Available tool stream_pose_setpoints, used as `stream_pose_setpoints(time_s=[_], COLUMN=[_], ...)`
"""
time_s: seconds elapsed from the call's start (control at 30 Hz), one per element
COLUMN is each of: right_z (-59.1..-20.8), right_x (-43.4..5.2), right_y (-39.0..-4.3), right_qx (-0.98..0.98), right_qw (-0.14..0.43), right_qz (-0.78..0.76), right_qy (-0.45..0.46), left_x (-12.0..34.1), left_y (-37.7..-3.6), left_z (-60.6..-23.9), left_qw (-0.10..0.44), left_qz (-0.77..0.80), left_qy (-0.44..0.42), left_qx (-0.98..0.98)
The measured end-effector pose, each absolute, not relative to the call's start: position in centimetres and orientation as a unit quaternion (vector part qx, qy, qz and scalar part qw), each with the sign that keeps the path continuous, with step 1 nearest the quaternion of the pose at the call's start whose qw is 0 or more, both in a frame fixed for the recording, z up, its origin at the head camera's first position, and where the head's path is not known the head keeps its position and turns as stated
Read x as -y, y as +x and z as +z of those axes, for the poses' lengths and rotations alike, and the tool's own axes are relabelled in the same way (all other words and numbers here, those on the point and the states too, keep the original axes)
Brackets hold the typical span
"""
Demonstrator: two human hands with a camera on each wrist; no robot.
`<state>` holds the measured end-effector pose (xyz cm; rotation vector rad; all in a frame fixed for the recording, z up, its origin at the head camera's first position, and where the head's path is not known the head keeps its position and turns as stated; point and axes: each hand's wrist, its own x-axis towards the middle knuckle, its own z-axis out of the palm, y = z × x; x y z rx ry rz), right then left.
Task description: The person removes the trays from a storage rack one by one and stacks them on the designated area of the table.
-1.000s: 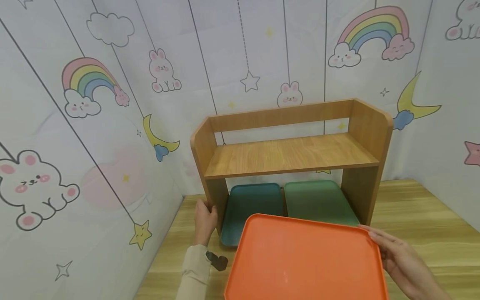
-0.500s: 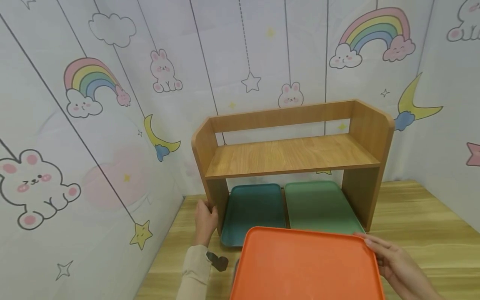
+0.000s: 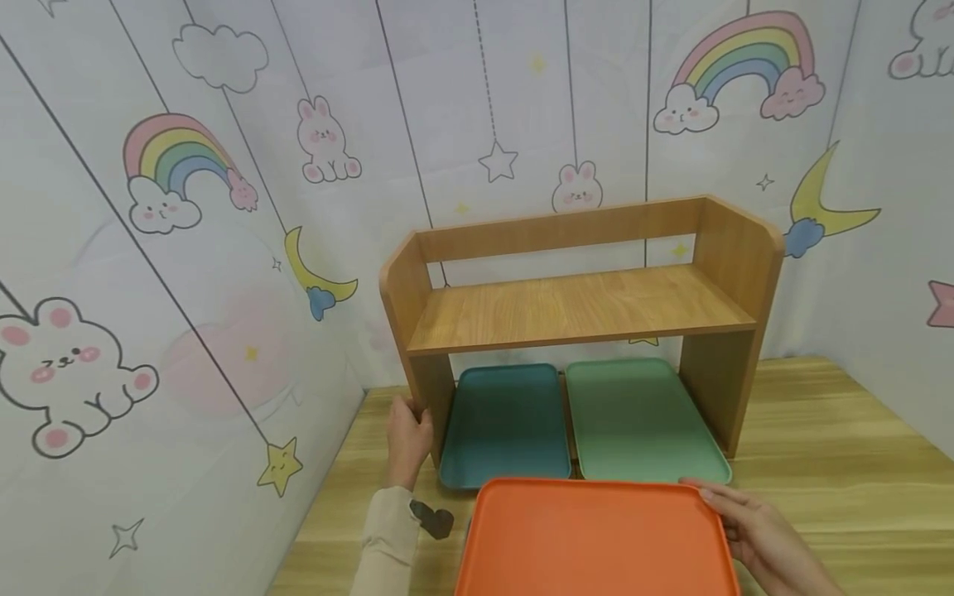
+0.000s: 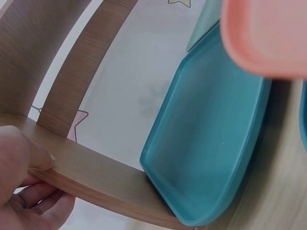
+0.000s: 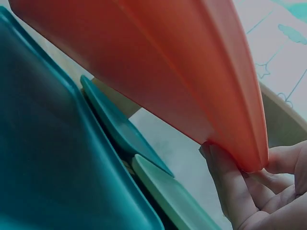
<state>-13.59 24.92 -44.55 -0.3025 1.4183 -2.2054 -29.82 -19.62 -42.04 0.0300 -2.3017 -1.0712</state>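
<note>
My right hand (image 3: 760, 530) pinches the far right corner of an orange tray (image 3: 596, 538) between thumb and fingers. The tray is raised in front of a wooden desk shelf (image 3: 581, 306). My left hand (image 3: 408, 439) grips the front edge of the shelf's left side panel, thumb on one face and fingers on the other in the left wrist view. Under the shelf board lie a teal tray (image 3: 507, 426) at left and a light green tray (image 3: 644, 418) at right. Below the orange tray, the right wrist view shows another blue tray (image 5: 48, 143), mostly hidden from the head view.
The shelf stands on a wood-grain table (image 3: 842, 463). Its upper board has a back rail (image 3: 559, 232) and raised side panels. A patterned wall cloth (image 3: 224, 331) hangs close behind and on both sides. A small black device (image 3: 432, 520) sits at my left wrist.
My right hand has brought the orange tray lower in the head view and slightly left, uncovering the front edges of the teal and green trays. My left hand has stayed on the side panel.
</note>
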Motion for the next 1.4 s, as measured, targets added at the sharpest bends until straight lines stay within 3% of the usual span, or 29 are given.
stream_pose_setpoints(time_s=[1.13,1.4], right_z=[-49.2,-49.8], right_x=[-24.0,-23.8], right_y=[-15.4,-15.1], right_qx=[-0.542,-0.583], right_qw=[0.264,0.237], right_qz=[-0.795,-0.776], right_qy=[-0.072,-0.049], left_x=[19.6,19.6], left_y=[-29.8,-29.8], left_z=[-42.0,-42.0], left_qw=[0.284,0.281], left_qz=[-0.406,-0.411], left_qy=[0.015,0.016], left_qx=[0.868,0.867])
